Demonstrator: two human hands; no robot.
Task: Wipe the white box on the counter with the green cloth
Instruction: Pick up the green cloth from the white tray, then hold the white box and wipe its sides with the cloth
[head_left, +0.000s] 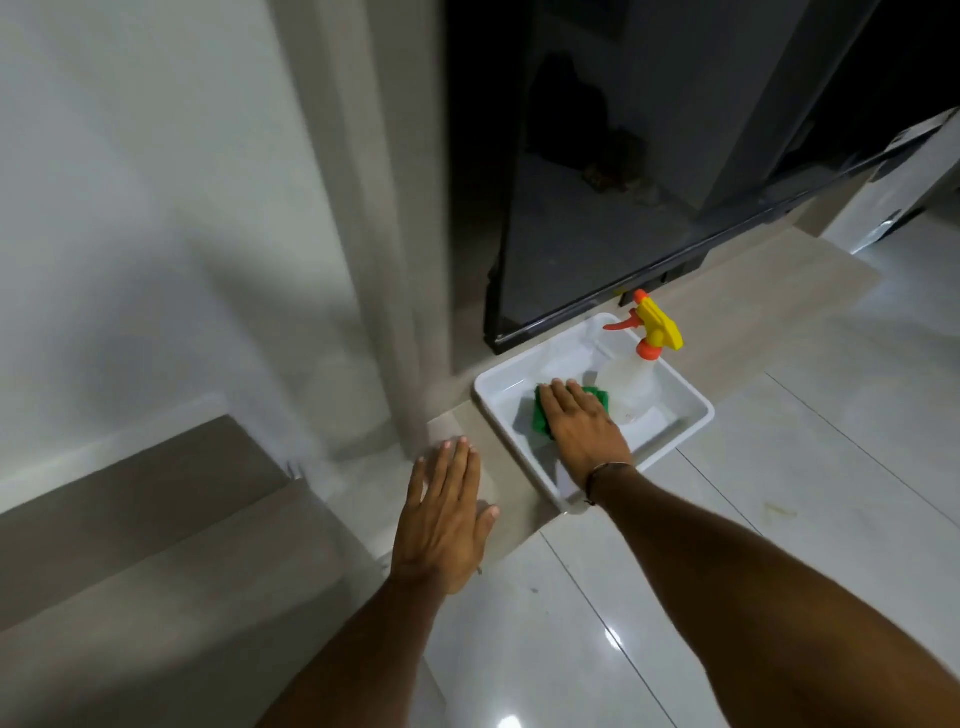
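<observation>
R hand (582, 428) lies flat, palm down, fingers straight & together, pressing the cloth (543, 415) onto the floor of the box (670, 444). Not gripping it, just pinning it under the palm; green shows at the fingertips & along the L side of the hand. Thin band (610, 469) on the R wrist, which crosses the box's near rim.

L hand (447, 519) also flat & spread, thumb out to the side, holding nothing. It rests on the beige ledge (524, 512) just L of the box, not touching it.

Box is a shallow white tray w/ raised walls, set at an angle, partly on the ledge & partly over the glossy tiles (779, 493). Inside it, R of the cloth, stands a clear spray bottle (631, 384) w/ yellow head & orange trigger, just beside the R hand's fingers; touching or not, can't tell.

Behind the box, a dark glass door (623, 218), its bottom corner close to the box's far rim. White wall (130, 208) & pale column (384, 260) at L.
</observation>
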